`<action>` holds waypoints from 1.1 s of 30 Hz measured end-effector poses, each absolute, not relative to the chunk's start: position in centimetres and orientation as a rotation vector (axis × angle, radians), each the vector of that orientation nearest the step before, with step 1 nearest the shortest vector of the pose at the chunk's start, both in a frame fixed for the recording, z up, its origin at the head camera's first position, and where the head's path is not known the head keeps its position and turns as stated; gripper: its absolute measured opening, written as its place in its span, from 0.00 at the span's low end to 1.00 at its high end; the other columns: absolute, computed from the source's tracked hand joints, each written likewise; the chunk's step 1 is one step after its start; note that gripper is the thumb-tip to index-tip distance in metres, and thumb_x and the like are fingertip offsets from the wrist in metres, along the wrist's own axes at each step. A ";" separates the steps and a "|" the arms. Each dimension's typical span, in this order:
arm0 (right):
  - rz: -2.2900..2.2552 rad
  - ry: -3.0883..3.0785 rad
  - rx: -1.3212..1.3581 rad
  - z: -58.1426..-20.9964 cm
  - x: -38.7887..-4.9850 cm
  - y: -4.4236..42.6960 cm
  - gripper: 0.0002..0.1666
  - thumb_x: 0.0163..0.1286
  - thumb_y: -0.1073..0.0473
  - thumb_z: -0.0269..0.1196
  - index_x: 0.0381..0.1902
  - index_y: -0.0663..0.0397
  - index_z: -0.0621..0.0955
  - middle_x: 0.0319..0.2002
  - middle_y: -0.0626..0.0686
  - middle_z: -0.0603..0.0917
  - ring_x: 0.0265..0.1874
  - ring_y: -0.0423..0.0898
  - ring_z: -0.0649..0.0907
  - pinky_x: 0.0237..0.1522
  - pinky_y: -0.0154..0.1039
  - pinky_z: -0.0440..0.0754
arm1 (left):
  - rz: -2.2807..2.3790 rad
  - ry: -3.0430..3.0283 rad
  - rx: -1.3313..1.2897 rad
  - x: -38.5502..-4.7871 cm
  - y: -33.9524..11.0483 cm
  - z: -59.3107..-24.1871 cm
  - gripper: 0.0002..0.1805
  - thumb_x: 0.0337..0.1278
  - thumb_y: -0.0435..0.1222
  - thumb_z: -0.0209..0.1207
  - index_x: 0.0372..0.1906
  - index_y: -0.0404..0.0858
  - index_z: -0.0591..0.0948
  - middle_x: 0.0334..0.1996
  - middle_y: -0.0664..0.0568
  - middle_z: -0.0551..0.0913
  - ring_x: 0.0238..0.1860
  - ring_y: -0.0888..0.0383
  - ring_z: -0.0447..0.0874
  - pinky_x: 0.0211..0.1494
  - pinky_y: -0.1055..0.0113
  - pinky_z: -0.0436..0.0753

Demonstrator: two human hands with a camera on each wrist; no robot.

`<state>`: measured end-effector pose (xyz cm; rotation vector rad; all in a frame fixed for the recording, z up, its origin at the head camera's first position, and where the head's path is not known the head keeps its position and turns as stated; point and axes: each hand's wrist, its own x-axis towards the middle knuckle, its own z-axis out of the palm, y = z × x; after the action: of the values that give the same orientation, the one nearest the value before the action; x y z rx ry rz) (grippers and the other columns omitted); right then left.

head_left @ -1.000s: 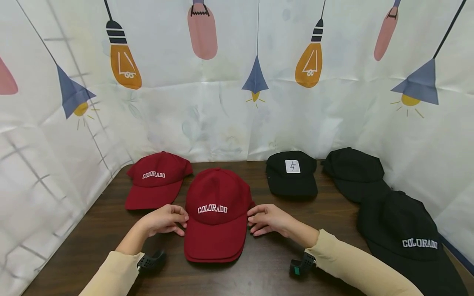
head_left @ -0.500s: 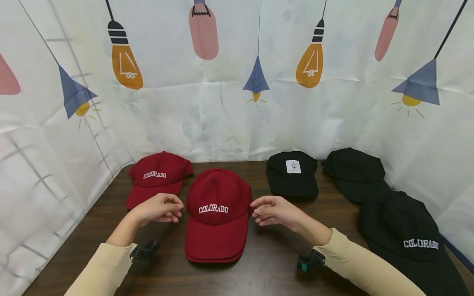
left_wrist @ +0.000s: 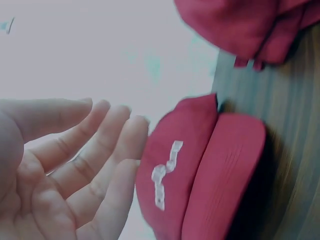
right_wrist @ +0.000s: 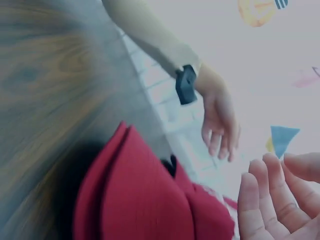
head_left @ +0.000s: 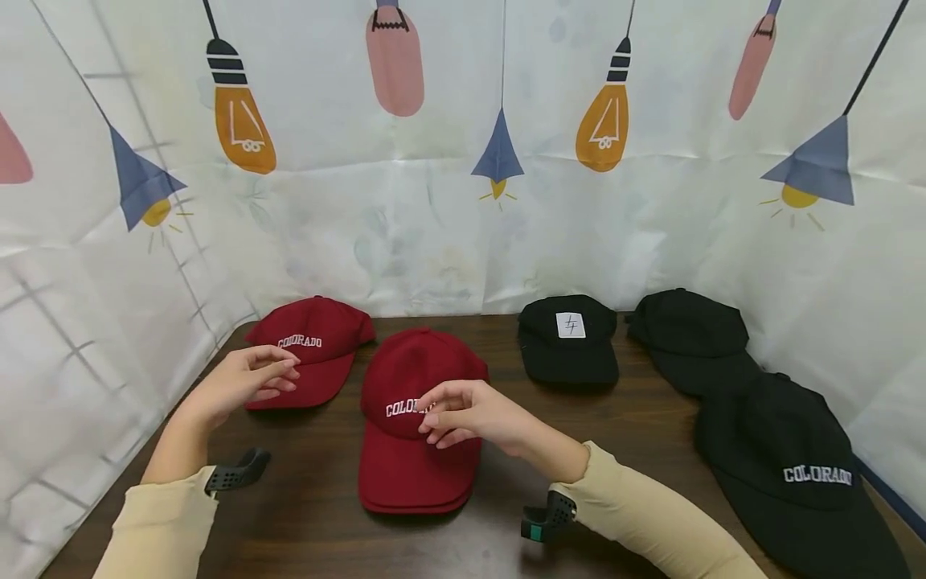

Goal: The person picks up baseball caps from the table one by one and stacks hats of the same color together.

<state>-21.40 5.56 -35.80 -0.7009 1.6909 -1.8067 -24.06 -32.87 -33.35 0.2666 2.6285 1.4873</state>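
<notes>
Near the table's middle, a red cap (head_left: pixel 412 474) lettered COLORADO sits on what looks like a second red brim right beneath its own. A similar red cap (head_left: pixel 318 378) lies at the back left. My left hand (head_left: pixel 242 382) hovers in front of that back-left cap, its fingers loosely bent around nothing. Over the middle cap, my right hand (head_left: pixel 477 418) hangs in the air and hides part of its lettering. In the right wrist view the fingers (right_wrist: pixel 280 200) are relaxed, apart from the cap (right_wrist: pixel 145 200).
A black cap (head_left: pixel 567 354) with a white tag stands at the back. Right of it lies another black cap (head_left: pixel 687 338). A black COLORADO cap (head_left: pixel 781 450) lies front right. A patterned curtain (head_left: pixel 434 233) encloses the brown table (head_left: pixel 304 523).
Both hands have let go of the middle red cap's sides and risen. Both have since moved left, the right one over the cap. The caps have stayed in place.
</notes>
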 end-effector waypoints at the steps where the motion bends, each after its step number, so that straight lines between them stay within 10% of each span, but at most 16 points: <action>1: -1.812 1.682 -0.709 -35.7 -21.4 5.0 0.17 0.74 0.69 0.61 0.58 0.73 0.78 0.38 0.51 0.87 0.35 0.44 0.86 0.45 0.43 0.87 | 1.501 2.638 0.262 -24.2 -33.3 -33.4 0.22 0.78 0.36 0.54 0.60 0.18 0.72 0.44 0.41 0.86 0.40 0.57 0.89 0.44 0.69 0.86; 16: -2.045 1.448 -0.566 -36.3 -21.0 -3.6 0.21 0.76 0.68 0.58 0.64 0.69 0.76 0.48 0.55 0.87 0.38 0.43 0.87 0.51 0.45 0.85 | 1.513 2.642 0.077 -28.4 -37.1 -34.0 0.27 0.80 0.39 0.50 0.64 0.16 0.68 0.40 0.55 0.87 0.37 0.66 0.88 0.43 0.70 0.85; 26: -2.125 1.350 -0.397 -37.4 -20.9 -8.6 0.23 0.78 0.69 0.54 0.68 0.66 0.75 0.62 0.65 0.80 0.59 0.62 0.82 0.59 0.50 0.80 | 1.669 2.610 -0.095 -28.3 -39.8 -36.2 0.26 0.81 0.39 0.48 0.61 0.16 0.70 0.34 0.68 0.84 0.34 0.73 0.85 0.38 0.75 0.83; 33: -2.255 1.253 -0.117 -38.2 -21.2 -11.8 0.26 0.77 0.71 0.51 0.71 0.67 0.71 0.64 0.65 0.78 0.61 0.64 0.80 0.64 0.56 0.75 | 1.842 2.512 -0.232 -27.9 -40.7 -37.6 0.13 0.80 0.40 0.50 0.36 0.54 0.82 0.30 0.71 0.84 0.31 0.73 0.85 0.36 0.76 0.83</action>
<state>-21.16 -11.81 -38.16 -0.1171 1.2532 -2.2548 -27.86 -40.69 -37.56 -0.2317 2.5118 1.8419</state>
